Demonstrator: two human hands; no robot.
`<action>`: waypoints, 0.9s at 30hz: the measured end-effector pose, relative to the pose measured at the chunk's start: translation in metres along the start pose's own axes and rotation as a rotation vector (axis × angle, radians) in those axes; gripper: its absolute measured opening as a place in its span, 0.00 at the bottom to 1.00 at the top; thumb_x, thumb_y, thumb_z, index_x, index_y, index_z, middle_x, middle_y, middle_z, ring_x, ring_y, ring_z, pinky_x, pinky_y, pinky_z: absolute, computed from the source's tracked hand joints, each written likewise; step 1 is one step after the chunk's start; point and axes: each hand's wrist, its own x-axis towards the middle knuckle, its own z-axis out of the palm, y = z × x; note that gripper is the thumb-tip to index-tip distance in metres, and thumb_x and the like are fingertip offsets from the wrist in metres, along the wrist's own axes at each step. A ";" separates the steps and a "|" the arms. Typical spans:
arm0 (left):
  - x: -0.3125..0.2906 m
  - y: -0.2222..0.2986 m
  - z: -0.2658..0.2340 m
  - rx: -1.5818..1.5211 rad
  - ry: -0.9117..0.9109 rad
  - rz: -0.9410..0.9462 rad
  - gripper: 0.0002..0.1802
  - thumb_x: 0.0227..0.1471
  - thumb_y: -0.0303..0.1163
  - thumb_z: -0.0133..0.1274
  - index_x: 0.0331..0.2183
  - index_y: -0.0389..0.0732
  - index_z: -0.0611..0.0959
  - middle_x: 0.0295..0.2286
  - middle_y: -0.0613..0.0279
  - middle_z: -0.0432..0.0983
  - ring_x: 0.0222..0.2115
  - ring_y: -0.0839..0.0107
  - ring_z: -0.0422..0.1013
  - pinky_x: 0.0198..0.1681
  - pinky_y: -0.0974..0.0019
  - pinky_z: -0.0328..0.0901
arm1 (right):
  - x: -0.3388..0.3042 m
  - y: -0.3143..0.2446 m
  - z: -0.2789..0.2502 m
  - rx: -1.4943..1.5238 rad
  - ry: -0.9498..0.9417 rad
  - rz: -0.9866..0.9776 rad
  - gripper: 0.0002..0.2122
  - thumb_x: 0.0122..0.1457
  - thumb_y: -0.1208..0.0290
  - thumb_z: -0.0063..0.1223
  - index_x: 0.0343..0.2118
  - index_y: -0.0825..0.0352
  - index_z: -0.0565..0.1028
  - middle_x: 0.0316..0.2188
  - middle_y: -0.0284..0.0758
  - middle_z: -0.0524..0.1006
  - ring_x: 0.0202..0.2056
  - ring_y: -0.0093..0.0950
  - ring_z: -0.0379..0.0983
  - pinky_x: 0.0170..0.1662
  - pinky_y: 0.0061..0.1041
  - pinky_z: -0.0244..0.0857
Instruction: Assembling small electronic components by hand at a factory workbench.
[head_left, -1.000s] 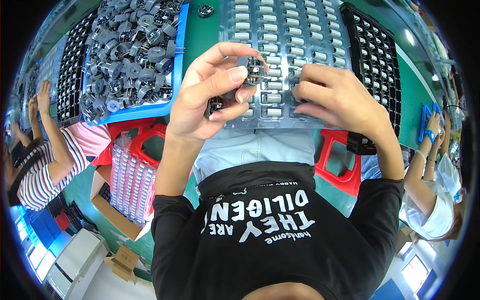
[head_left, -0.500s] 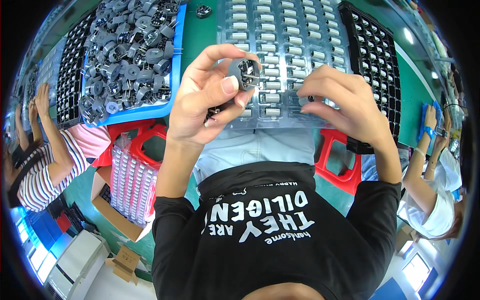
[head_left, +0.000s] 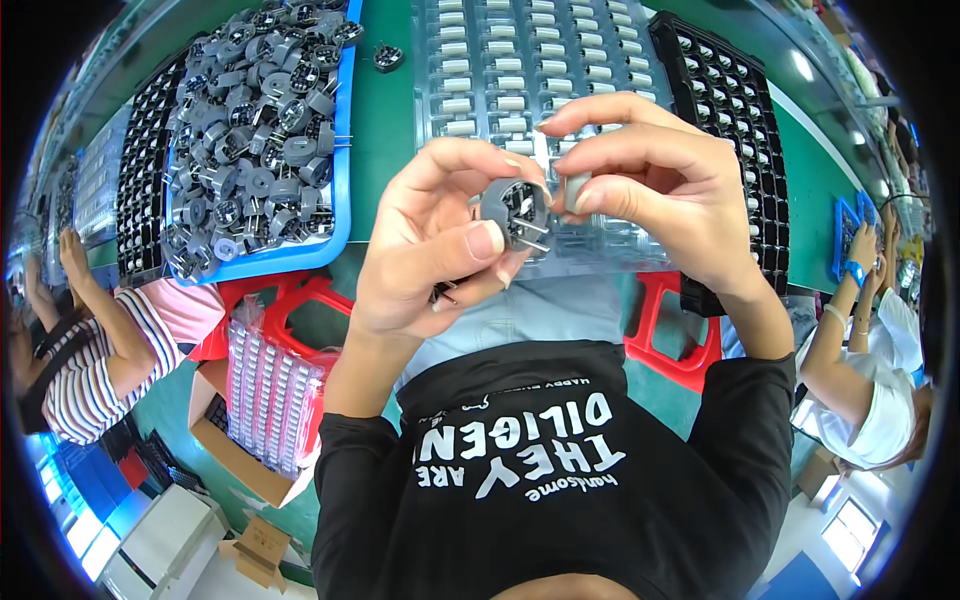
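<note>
My left hand (head_left: 405, 255) is closed on a round grey plastic housing (head_left: 492, 207), between thumb and fingers. Its open face, with a small dark circuit board and metal pins sticking out, is turned to the right. A second part with pins (head_left: 443, 292) sits partly hidden under the curled fingers of the same hand. Just to the right, my right hand (head_left: 672, 180) pinches a small light-grey cylinder (head_left: 574, 192) close beside the housing; whether they touch I cannot tell. Beneath both hands lies a clear plastic tray (head_left: 620, 255) with rows of white cylinders.
A blue bin (head_left: 343, 170) heaped with grey housings stands at the left, and one loose housing (head_left: 388, 57) lies beyond it. Black trays (head_left: 148, 165) flank the work area. Red stools (head_left: 640, 320) and a cardboard box (head_left: 238, 458) stand below; people sit at both sides.
My right hand has lifted the cylinder from over the tray and brought it left, beside the housing. My left hand has come right and nearer, still holding the housing.
</note>
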 end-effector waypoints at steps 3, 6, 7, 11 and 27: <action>0.003 -0.002 0.002 -0.006 0.003 -0.027 0.19 0.53 0.21 0.54 0.47 0.33 0.71 0.42 0.46 0.70 0.24 0.75 0.68 0.10 0.83 0.50 | -0.001 0.009 -0.005 0.051 0.042 0.004 0.10 0.53 0.86 0.55 0.39 0.77 0.78 0.47 0.46 0.73 0.39 0.30 0.78 0.43 0.26 0.76; 0.006 -0.007 0.004 -0.025 0.058 -0.038 0.19 0.55 0.21 0.53 0.48 0.34 0.71 0.41 0.48 0.71 0.27 0.75 0.67 0.12 0.83 0.52 | 0.000 0.005 -0.005 0.010 0.006 0.006 0.12 0.53 0.87 0.56 0.42 0.76 0.77 0.49 0.43 0.71 0.45 0.29 0.75 0.45 0.26 0.75; 0.007 -0.008 0.003 -0.025 0.058 -0.039 0.19 0.55 0.21 0.53 0.48 0.34 0.71 0.41 0.48 0.71 0.27 0.75 0.67 0.12 0.83 0.52 | -0.001 0.003 -0.002 -0.034 0.004 -0.007 0.14 0.53 0.88 0.56 0.43 0.76 0.76 0.50 0.43 0.69 0.46 0.28 0.74 0.46 0.25 0.75; 0.008 -0.010 0.002 -0.076 0.042 -0.007 0.19 0.54 0.22 0.53 0.49 0.34 0.71 0.42 0.47 0.70 0.27 0.74 0.67 0.12 0.83 0.52 | -0.005 0.001 0.000 -0.244 0.012 -0.145 0.16 0.51 0.89 0.57 0.45 0.76 0.75 0.48 0.40 0.67 0.44 0.24 0.73 0.46 0.21 0.74; -0.003 -0.011 0.009 0.086 -0.138 0.056 0.25 0.38 0.15 0.63 0.42 0.33 0.76 0.42 0.44 0.72 0.45 0.62 0.71 0.49 0.61 0.68 | -0.014 0.002 0.013 -0.493 -0.021 -1.026 0.13 0.41 0.83 0.60 0.33 0.73 0.73 0.36 0.50 0.74 0.16 0.27 0.68 0.15 0.19 0.60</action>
